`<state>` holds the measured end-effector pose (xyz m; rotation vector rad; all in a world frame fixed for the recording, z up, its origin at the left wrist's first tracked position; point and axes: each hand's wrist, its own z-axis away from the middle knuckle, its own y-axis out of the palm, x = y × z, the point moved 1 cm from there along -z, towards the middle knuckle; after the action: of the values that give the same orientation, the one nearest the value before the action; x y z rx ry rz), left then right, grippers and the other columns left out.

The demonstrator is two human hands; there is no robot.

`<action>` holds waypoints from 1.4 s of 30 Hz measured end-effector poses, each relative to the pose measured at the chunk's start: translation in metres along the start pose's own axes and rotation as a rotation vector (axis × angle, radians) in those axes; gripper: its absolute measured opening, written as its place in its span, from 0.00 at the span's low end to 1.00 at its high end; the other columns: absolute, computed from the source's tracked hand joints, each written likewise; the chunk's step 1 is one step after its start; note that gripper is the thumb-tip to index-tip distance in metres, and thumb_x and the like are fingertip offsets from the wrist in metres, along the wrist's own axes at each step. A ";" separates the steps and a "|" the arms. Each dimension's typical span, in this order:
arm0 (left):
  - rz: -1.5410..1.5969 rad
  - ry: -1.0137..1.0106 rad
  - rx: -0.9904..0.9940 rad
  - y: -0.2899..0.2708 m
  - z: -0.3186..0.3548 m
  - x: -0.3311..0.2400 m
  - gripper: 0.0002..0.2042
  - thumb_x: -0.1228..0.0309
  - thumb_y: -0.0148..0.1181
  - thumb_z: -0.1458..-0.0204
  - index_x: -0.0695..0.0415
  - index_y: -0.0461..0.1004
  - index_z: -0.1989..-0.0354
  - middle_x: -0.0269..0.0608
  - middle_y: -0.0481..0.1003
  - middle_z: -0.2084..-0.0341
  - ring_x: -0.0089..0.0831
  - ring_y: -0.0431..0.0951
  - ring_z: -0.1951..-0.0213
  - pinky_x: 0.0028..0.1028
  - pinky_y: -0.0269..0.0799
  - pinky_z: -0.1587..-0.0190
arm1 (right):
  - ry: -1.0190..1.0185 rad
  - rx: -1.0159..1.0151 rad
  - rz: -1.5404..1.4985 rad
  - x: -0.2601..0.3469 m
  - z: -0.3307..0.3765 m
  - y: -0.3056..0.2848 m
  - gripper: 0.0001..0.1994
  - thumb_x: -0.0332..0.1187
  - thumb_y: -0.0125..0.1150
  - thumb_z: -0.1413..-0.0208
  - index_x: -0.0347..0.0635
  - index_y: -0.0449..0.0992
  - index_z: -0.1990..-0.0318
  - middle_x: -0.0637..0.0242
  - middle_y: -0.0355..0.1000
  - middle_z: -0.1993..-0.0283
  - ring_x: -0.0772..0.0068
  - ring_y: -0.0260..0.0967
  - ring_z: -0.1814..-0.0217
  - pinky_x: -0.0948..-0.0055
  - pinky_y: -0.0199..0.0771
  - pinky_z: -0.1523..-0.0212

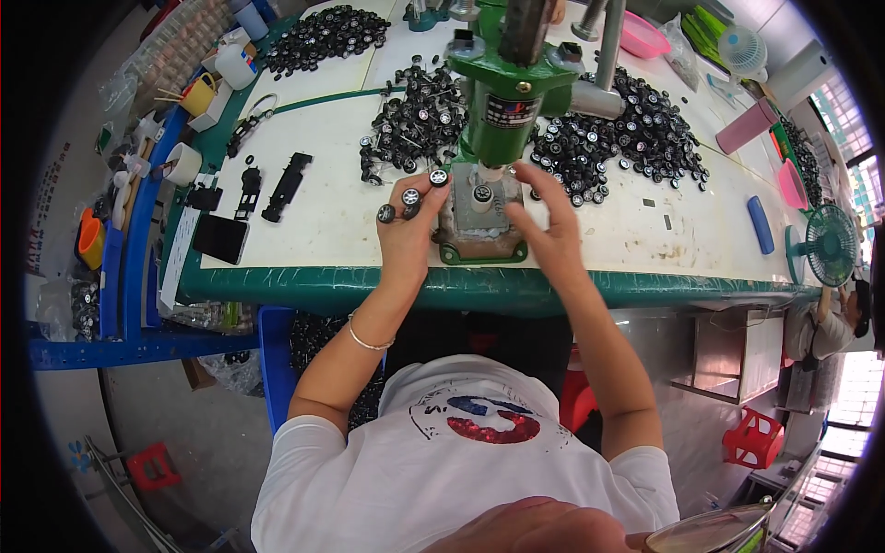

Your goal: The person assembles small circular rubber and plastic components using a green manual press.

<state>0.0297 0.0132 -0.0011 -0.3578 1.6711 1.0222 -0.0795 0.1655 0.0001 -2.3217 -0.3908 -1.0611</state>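
Note:
My left hand [406,241] is closed around several small black toy wheels with silver hubs, one of them a toy wheel [410,197] showing between the fingers. It is at the left side of the green hand press [502,124]. On the metal base plate [475,221] of the press, another small wheel [481,194] sits hub up, below the ram. At the right side of the plate is my right hand [553,226]. Its thumb and forefinger are spread apart, with nothing visible between them; the other fingers are partly hidden.
Piles of black wheels [636,138] and of wheels on axles [415,120] flank the press. Black chassis parts [288,187] and a dark flat rectangle [220,239] lie left. A blue bar [761,225] and green fan [828,244] are right. The table's green edge [636,286] runs in front.

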 end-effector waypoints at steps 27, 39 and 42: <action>-0.363 0.048 0.447 0.026 -0.019 -0.023 0.06 0.74 0.66 0.54 0.62 0.78 0.70 0.30 0.75 0.76 0.16 0.73 0.74 0.18 0.67 0.70 | 0.641 0.087 -1.467 0.156 -0.213 -0.102 0.13 0.42 0.58 0.42 0.42 0.70 0.68 0.84 0.54 0.82 0.91 0.43 0.87 0.88 0.40 0.88; -0.457 0.115 0.432 0.025 -0.020 -0.015 0.06 0.78 0.64 0.55 0.64 0.74 0.69 0.32 0.74 0.75 0.18 0.72 0.73 0.19 0.67 0.68 | -0.324 -0.396 -0.442 0.162 -0.182 -0.079 0.14 0.43 0.56 0.41 0.41 0.70 0.67 0.84 0.52 0.84 0.93 0.41 0.87 0.88 0.37 0.89; -0.445 0.156 0.430 0.024 -0.020 -0.013 0.06 0.79 0.65 0.55 0.63 0.75 0.69 0.31 0.73 0.76 0.18 0.72 0.74 0.19 0.67 0.68 | -0.267 -0.374 -0.479 0.159 -0.187 -0.078 0.14 0.44 0.57 0.41 0.41 0.70 0.67 0.84 0.51 0.84 0.93 0.42 0.87 0.88 0.37 0.89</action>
<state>0.0052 0.0082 0.0216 -0.5007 1.7897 0.3022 -0.1260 0.1234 0.2496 -2.7982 -0.9620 -1.1116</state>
